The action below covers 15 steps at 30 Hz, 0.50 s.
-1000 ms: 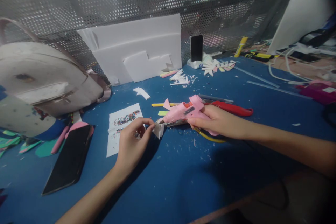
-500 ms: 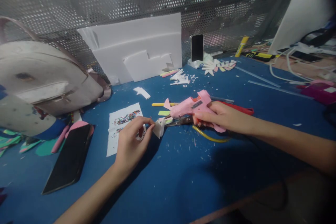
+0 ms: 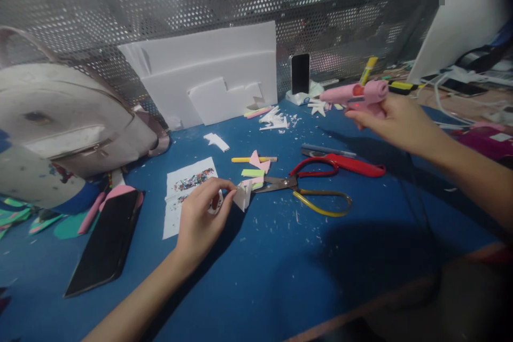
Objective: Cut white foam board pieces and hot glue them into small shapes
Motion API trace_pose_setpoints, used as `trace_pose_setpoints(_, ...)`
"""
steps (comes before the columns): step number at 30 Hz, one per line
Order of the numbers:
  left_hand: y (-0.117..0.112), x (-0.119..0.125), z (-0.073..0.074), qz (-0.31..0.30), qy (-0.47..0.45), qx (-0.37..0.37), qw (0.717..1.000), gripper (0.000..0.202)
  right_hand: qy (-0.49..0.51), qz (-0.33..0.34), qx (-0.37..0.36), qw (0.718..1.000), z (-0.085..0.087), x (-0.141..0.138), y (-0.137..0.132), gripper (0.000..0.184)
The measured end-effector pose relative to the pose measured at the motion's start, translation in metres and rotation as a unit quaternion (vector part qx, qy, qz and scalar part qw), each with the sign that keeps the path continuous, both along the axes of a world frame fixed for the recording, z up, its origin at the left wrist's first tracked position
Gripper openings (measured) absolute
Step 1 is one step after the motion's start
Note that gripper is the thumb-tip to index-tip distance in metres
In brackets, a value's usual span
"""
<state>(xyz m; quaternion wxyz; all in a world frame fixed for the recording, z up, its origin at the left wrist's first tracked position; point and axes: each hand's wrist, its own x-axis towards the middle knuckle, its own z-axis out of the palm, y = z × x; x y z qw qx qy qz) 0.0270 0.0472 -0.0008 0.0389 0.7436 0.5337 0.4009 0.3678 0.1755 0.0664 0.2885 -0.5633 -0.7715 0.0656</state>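
2 hands: left hand fingers pinch a foam piece on the bench; right hand grips a glue gun aloft. Likely gluing; next calls for steady pressing.

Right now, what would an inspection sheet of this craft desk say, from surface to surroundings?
Surface: blue tabletop, dotted with white scraps.
Job's things: small white foam piece; pink plastic glue gun, held aloft.
Clutter: metal scissors with red and yellow handles; flat black phone.
Hands: left hand pinches the foam piece; right hand grips the glue gun.
Cables: white cables, far right.
Surroundings: perforated metal screen, white foam boards, pale bag.
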Motion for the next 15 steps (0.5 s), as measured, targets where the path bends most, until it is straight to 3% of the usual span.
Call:
trace_pose_setpoints(3, -0.001, -0.001, -0.001, 0.0, 0.0, 0.002, 1.0, 0.007, 0.034, -0.029, -0.036, 0.998, -0.01, 0.01, 0.012, 0.028)
trace_pose_setpoints(9, 0.0, -0.001, -0.001, 0.004, 0.001, -0.006, 1.0, 0.008, 0.191, 0.044, -0.176, 0.965, -0.052, 0.031, 0.041, 0.031)
trace_pose_setpoints(15, 0.001, -0.001, -0.002, 0.003, -0.007, -0.003, 1.0, 0.007, 0.2, -0.001, -0.177, 0.964, -0.076, 0.053, 0.058, 0.016)
